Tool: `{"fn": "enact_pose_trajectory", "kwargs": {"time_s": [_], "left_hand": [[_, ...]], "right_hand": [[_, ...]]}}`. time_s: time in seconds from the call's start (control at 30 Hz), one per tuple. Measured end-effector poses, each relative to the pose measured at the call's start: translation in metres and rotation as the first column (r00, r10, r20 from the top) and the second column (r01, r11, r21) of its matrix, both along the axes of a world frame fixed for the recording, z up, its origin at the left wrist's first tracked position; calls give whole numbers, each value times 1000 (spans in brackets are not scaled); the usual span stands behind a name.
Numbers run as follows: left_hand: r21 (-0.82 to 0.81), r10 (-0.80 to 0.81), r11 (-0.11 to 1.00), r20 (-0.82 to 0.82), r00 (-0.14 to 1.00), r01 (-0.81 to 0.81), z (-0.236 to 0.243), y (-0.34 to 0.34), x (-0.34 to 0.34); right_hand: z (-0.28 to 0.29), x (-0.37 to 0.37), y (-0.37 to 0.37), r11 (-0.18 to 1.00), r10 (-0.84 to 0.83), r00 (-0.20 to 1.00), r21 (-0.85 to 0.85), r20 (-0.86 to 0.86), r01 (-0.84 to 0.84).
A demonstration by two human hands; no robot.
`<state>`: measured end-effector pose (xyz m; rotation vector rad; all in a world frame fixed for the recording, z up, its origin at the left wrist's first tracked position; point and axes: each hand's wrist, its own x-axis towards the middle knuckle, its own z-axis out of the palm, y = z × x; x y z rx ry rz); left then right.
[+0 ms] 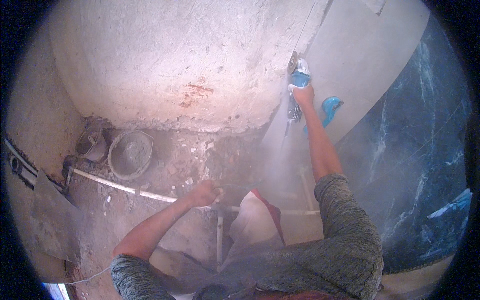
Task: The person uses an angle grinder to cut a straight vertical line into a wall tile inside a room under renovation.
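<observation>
My right hand (303, 95) is wrapped round the body of a blue and silver angle grinder (300, 77), arm stretched far forward. Its disc (293, 63) meets the line where the rough plaster wall (200, 55) borders a smooth grey slab (360, 65). A pale plume of dust streams down from the tool. Lower and to the left, my left hand (205, 194) is closed, with a thin cord (232, 186) running out of it to the right. A blue curved object like a handle (330, 107) sits on the slab beside my right forearm.
A round mortar tub (131, 156) and a bucket (92, 143) stand at the wall's foot on the left. White pipes (120, 186) cross the rubble-strewn floor before me. Dark blue marbled slabs (415, 165) cover the right side. A flat board (52, 217) leans at far left.
</observation>
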<state>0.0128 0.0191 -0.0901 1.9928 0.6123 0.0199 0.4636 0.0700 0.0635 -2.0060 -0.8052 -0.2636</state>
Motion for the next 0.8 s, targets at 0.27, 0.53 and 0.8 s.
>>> {"fn": "enact_pose_trajectory", "kwargs": {"time_s": [0.27,0.53,0.8], "left_hand": [[3,9,1000,-16,1000,-9,3,-1,-4],[-1,-13,1000,122,992,13,-2,0,-4],[141,3,990,26,1000,-7,-22,6,-3]], "right_hand": [[-6,-10,-2,1000,9,1000,-9,-28,-9],[-14,-11,-4,998,-18,1000,-67,-19,17],[-7,-32,-14,997,49,995,-59,-82,-54]]}}
